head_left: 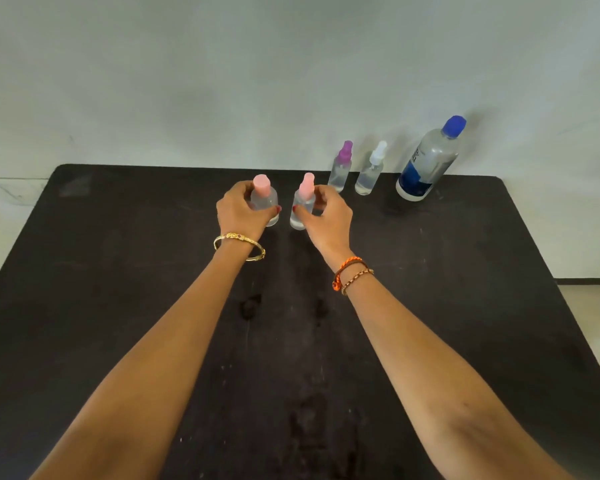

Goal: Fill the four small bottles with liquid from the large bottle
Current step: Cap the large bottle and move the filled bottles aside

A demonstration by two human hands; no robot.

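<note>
My left hand (241, 207) grips a small clear bottle with a pink cap (266, 199), upright on the black table (118, 271). My right hand (326, 216) grips a second small clear bottle with a pink spray top (302, 206) just to its right, also upright. Behind them, toward the table's far edge, stand a small bottle with a purple spray top (341, 168) and a small bottle with a white spray top (370, 173). The large bottle with a blue cap and blue label (426, 161) stands at the far right, capped. All small bottles show clear liquid.
A pale wall rises right behind the table's far edge. Some wet marks (252, 304) show on the table between my forearms. Floor tiles (596, 327) appear past the right edge.
</note>
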